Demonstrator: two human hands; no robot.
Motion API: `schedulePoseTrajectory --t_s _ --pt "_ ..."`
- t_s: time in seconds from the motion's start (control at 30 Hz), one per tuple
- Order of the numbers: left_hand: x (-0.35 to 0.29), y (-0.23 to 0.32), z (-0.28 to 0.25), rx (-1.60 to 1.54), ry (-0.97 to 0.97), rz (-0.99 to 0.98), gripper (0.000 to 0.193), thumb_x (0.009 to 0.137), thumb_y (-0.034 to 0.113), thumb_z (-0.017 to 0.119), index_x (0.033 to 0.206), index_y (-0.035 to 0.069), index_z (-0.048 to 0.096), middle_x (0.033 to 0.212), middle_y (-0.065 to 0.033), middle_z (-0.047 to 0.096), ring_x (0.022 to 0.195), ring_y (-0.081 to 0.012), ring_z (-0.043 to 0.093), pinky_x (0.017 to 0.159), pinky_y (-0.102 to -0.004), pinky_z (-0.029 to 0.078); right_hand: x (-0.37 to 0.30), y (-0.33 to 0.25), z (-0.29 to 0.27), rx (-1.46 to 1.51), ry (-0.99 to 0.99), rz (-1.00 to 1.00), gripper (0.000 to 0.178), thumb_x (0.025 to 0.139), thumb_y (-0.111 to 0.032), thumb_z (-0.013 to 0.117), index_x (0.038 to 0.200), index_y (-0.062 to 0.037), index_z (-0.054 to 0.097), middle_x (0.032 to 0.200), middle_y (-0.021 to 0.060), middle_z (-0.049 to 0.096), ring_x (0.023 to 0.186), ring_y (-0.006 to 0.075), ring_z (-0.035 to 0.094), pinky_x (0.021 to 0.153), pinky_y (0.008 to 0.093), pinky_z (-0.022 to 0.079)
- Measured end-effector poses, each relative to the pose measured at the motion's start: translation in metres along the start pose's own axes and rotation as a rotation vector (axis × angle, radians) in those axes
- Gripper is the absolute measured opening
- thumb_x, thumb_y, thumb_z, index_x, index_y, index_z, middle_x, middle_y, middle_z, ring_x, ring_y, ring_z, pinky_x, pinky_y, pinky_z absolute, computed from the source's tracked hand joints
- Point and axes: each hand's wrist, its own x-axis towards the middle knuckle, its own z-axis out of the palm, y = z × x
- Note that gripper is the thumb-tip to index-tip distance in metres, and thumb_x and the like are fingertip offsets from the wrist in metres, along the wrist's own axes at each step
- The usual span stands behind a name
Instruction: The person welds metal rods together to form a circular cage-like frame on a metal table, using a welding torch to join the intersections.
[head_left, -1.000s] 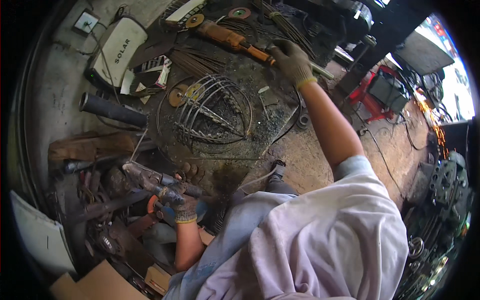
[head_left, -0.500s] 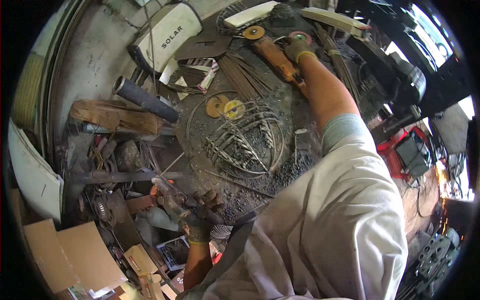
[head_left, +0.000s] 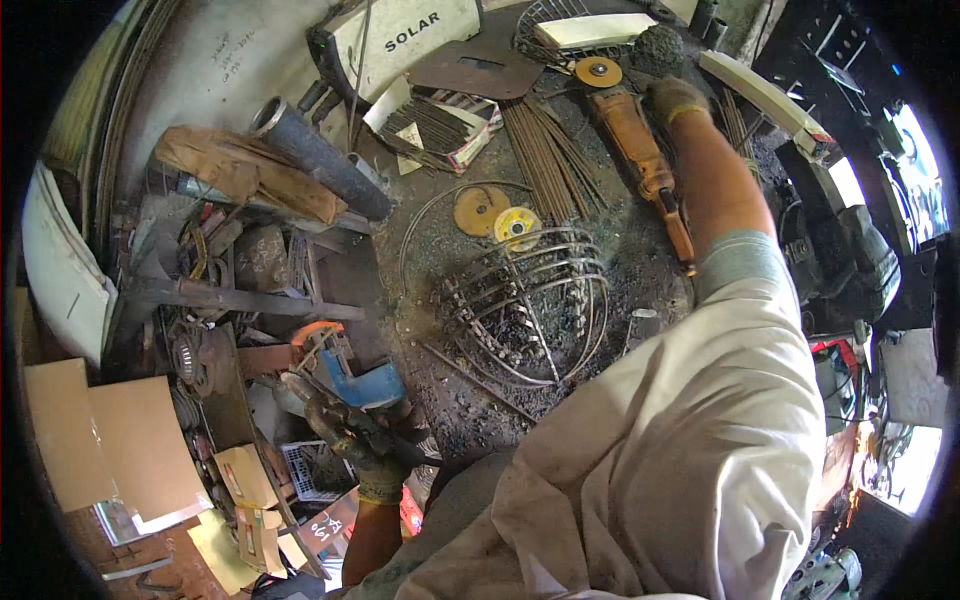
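My left hand (head_left: 358,447), in a dirty glove, is closed around a dark metal hand tool (head_left: 318,402) at the bench's near left, beside a blue-bodied tool (head_left: 368,385). My right arm stretches across the bench. My gloved right hand (head_left: 674,99) lies against the right side of an orange angle grinder (head_left: 636,150), close to its disc (head_left: 597,72); its grip is hidden from me. Between the hands a domed wire cage (head_left: 525,300) rests on the sooty bench top (head_left: 640,260), with two loose discs (head_left: 497,216) just behind it.
A bundle of thin rods (head_left: 545,160), an open box of rods (head_left: 440,125), a dark pipe (head_left: 320,160) and a white machine case (head_left: 400,40) lie at the back. Scrap metal (head_left: 230,290) and cardboard (head_left: 110,440) crowd the left. A red machine (head_left: 835,370) stands at the right.
My right arm has reached further out, and the hand now lies beside the grinder's head end. My left hand keeps hold of the dark tool. The view has tilted toward the bench.
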Motion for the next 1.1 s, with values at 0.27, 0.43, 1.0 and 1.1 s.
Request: schedulePoseTrajectory --t_s 0.27,0.43,1.0,1.1 --pt "0.009 0.002 0.003 -0.304 -0.299 0.023 0.069 0.09 0.066 0.06 0.123 0.006 0.065 0.14 -0.0194 0.059 0.125 -0.0399 0.055 0.112 -0.0539 0.039 -0.006 0.026 -0.095 -0.301 0.409 0.084 0.018 0.091 -0.016 0.059 0.089 -0.0075 0.075 0.085 0.012 0.075 0.078 0.0285 0.074 0.066 0.0397 0.058" --pt "0.014 -0.004 -0.038 -0.327 -0.181 -0.022 0.045 0.103 0.037 0.054 0.135 0.006 0.059 0.145 -0.0182 0.056 0.132 -0.0361 0.053 0.109 -0.0554 0.042 -0.118 0.029 -0.185 -0.109 0.616 0.106 0.02 0.093 -0.019 0.057 0.091 -0.0076 0.073 0.088 0.016 0.075 0.081 0.032 0.074 0.067 0.0434 0.06" --pt "0.048 0.009 -0.025 -0.287 -0.34 0.038 0.036 0.1 0.044 0.058 0.12 0.014 0.06 0.132 -0.0156 0.064 0.117 -0.0369 0.064 0.099 -0.0551 0.054 -0.425 -0.039 -0.161 0.933 0.726 0.013 0.021 0.103 -0.018 0.058 0.108 0.0007 0.066 0.087 0.0022 0.064 0.069 0.012 0.057 0.061 0.0262 0.048" --pt "0.059 0.019 -0.019 -0.309 -0.386 -0.025 0.03 0.098 0.042 0.061 0.109 0.014 0.062 0.13 -0.0184 0.064 0.117 -0.041 0.064 0.096 -0.0593 0.055 -0.447 -0.077 -0.181 1.219 0.537 0.017 0.03 0.103 -0.026 0.059 0.118 -0.0011 0.067 0.085 0.0021 0.066 0.072 0.0074 0.061 0.061 0.0229 0.046"
